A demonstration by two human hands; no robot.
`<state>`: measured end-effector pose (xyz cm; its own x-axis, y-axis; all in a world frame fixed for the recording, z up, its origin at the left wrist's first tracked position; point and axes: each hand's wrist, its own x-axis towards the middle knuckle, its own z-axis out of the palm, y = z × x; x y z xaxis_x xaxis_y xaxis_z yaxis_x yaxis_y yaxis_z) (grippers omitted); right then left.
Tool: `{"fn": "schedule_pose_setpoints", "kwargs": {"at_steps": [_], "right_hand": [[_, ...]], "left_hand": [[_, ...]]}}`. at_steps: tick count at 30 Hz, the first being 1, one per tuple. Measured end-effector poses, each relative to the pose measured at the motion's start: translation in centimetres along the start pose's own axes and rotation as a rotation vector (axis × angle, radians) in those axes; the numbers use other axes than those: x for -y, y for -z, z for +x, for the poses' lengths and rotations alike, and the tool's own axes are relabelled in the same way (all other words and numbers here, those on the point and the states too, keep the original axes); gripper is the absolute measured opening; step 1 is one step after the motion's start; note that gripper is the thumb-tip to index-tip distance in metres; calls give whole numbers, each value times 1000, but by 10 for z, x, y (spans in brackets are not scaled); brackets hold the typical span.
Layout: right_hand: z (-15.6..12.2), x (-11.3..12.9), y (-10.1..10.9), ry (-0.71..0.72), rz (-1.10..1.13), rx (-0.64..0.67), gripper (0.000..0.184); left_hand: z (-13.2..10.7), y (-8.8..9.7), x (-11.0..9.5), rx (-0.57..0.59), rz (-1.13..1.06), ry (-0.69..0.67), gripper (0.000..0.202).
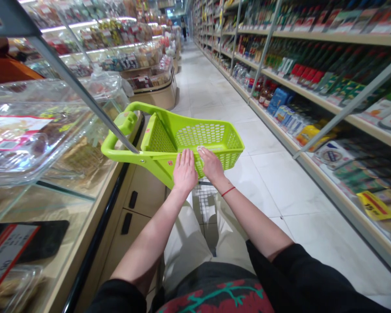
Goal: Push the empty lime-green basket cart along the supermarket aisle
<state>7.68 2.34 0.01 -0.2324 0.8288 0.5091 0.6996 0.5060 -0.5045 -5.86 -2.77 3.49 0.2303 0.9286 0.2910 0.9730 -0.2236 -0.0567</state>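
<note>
Our left hand (184,172) and right hand (211,165) lie open and flat on the near edge of the lime-green plastic shopping basket (202,138), which sits just ahead, its handle (124,124) curving off left.

A lime-green shopping basket (195,139) has a lattice pattern of small holes. A thin red bracelet (228,191) circles the right wrist (220,180). The sleeves (296,269) are black, the trousers (182,248) cream, and a dark cloth (211,298) shows red patches and green branches.
</note>
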Motion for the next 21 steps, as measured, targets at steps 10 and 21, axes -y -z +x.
{"fn": "schedule_pose_setpoints", "kwargs": {"at_steps": [10, 21], "right_hand": [[-7, -31, 19, -3, -62, -11, 64], [-17, -60, 24, -144, -122, -87, 71]], "left_hand": [[5, -12, -2, 7, 30, -32, 75], [5, -15, -3, -26, -5, -19, 79]]}}
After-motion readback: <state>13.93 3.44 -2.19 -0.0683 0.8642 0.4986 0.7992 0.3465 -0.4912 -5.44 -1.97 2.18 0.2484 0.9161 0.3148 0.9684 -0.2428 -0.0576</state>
